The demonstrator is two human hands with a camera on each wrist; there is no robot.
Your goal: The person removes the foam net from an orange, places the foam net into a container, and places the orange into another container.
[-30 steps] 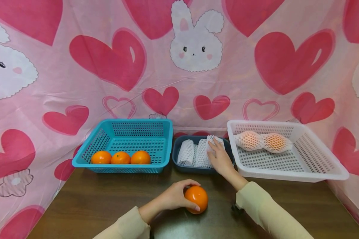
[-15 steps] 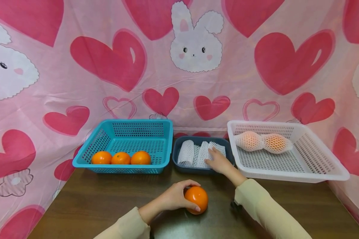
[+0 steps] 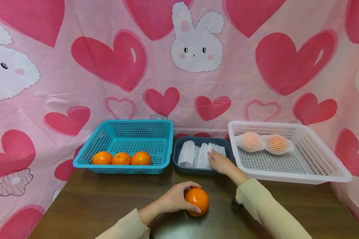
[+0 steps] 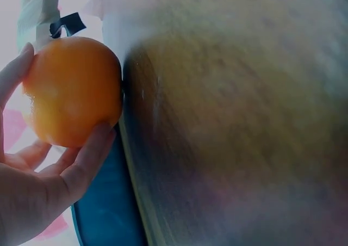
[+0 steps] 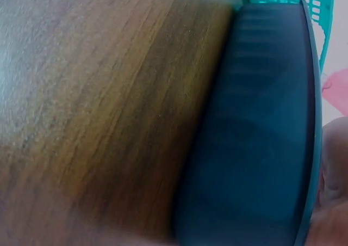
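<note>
My left hand (image 3: pixel 179 198) holds an orange (image 3: pixel 198 202) on the table, thumb and fingers curled round its left side. In the left wrist view the same orange (image 4: pixel 76 91) rests against the wood, gripped by the fingers (image 4: pixel 89 156). My right hand (image 3: pixel 220 162) reaches into the dark blue tray (image 3: pixel 194 171) and pinches a white foam net sleeve (image 3: pixel 217 149) lying at its right end. More foam net sleeves (image 3: pixel 186 153) lie to the left. In the right wrist view the tray's wall (image 5: pixel 250 131) hides most of the fingers.
At the left stands a teal basket (image 3: pixel 122 169) with three oranges (image 3: pixel 121 158) along its near side. A white basket (image 3: pixel 287 176) at the right holds two net-wrapped oranges (image 3: pixel 276 144). A pink heart-print cloth (image 3: pixel 155 76) hangs behind the brown table (image 3: pixel 101 199).
My right hand has drawn back slightly and its spread fingers have closed in on the foam net sleeve, which sits lower in the tray. My left hand and the orange stay in place.
</note>
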